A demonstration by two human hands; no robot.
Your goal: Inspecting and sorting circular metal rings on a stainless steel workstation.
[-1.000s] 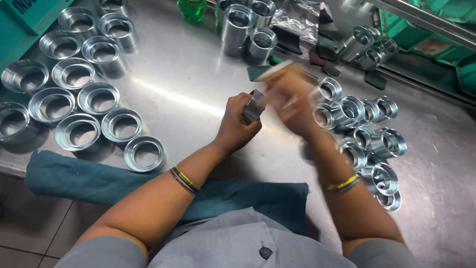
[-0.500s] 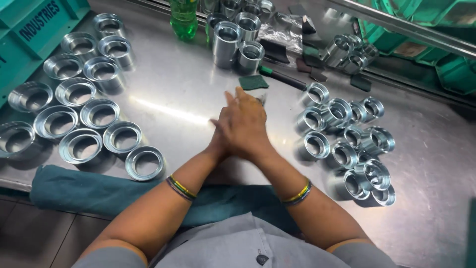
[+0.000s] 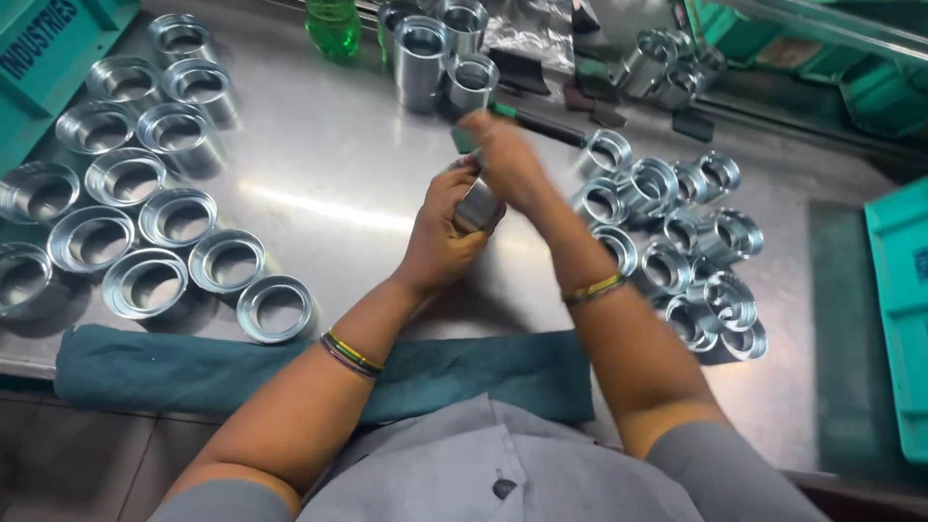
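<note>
At bench centre we see the left hand point(image 3: 440, 237) wrapped around a small metal sleeve point(image 3: 478, 206), right hand point(image 3: 503, 159) rubbing at 12 o'clock with a green pad point(image 3: 464, 140); likely stiff, slick, best gripped around its wall.

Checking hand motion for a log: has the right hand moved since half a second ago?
Yes. The right hand has lifted off the left hand toward the upright metal cylinders at the table's far side.
</note>
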